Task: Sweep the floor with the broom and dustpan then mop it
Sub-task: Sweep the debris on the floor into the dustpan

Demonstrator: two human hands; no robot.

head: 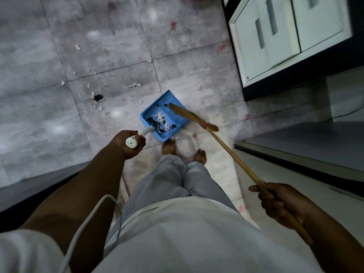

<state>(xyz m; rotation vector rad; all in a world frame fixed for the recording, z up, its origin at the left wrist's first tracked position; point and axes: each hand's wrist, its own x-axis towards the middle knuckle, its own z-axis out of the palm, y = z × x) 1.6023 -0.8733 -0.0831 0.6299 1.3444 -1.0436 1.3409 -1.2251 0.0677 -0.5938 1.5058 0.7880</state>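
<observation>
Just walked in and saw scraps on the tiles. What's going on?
A person is sweeping. The left hand grips the handle of a blue dustpan on the floor; the right hand holds the broom, its bristles over the pan. Debris is in the pan, but paper scraps and a dark bit lie unswept beyond it.

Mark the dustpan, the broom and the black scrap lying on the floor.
dustpan [155, 109]: head view, bare blue tray.
broom [231, 154]: head view, wooden handle.
black scrap [98, 97]: head view, its middle.
</observation>
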